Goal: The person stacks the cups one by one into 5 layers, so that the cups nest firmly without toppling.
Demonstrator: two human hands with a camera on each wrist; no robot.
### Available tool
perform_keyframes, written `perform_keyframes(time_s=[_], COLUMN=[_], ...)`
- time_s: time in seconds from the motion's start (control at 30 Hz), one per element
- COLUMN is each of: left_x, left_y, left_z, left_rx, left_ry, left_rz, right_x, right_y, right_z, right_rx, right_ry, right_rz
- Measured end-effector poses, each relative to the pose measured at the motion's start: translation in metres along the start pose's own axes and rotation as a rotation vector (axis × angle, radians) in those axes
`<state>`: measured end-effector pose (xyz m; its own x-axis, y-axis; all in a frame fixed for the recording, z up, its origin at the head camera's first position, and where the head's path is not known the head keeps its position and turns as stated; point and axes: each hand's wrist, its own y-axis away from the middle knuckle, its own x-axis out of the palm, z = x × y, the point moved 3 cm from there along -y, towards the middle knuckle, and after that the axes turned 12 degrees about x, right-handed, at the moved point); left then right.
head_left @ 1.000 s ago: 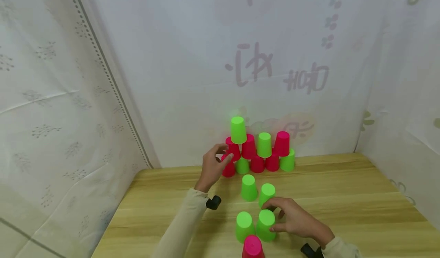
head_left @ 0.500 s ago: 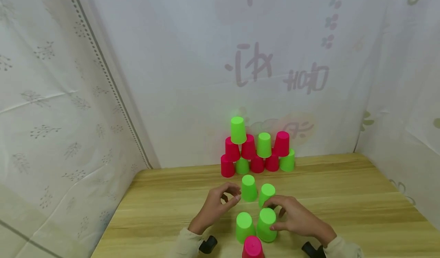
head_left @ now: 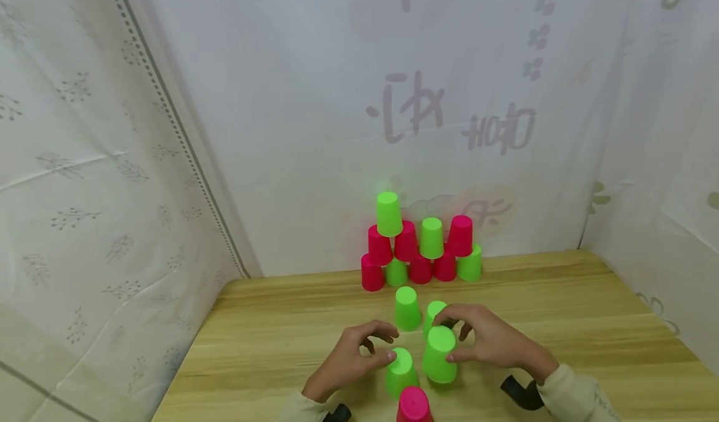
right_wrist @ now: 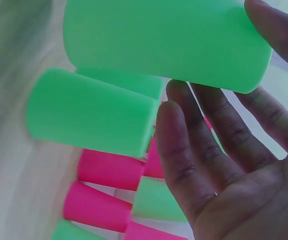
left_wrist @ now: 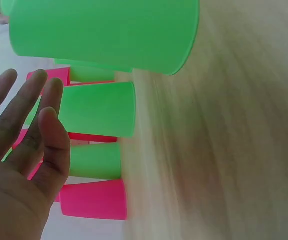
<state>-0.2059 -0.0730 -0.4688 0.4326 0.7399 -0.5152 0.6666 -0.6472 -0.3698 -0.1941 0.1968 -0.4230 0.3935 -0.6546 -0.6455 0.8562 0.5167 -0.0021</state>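
My right hand [head_left: 497, 341] pinches an upside-down green cup [head_left: 440, 356] between thumb and fingers. That cup is slightly tilted and looks raised off the table; in the right wrist view the held cup [right_wrist: 163, 42] fills the top. My left hand [head_left: 349, 358] hovers with loosely bent fingers beside another green cup [head_left: 401, 378], its thumb overlapping the cup's top edge in the head view. In the left wrist view that hand [left_wrist: 21, 140] holds nothing. Behind the right fingers stands a partly hidden green cup [head_left: 435, 313], with one more green cup [head_left: 407, 309] left of it.
A stack of upside-down red and green cups stands at the table's back, topped by one green cup [head_left: 389, 215] on the left. Near the front edge is a red cup [head_left: 414, 404]. A patterned white cloth [head_left: 292, 128] hangs behind the wooden table [head_left: 253, 341].
My left hand has come away from the back stack, down toward the front green cup. My right hand has raised its green cup a little.
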Motion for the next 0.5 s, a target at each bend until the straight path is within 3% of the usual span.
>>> perform_keyframes(time_s=[0.13,0.5], left_x=[0.002,0.005], left_y=[0.002,0.009], left_z=[0.001,0.007], left_rx=[0.014,-0.035], left_ry=[0.007,0.035], left_rz=[0.012,0.029], right_x=[-0.011,-0.043], right_y=[-0.004,-0.017], right_z=[0.008,0.023], right_rx=[-0.017,0.002], right_ry=[0.004,0.008], right_rz=[0.021,0.071])
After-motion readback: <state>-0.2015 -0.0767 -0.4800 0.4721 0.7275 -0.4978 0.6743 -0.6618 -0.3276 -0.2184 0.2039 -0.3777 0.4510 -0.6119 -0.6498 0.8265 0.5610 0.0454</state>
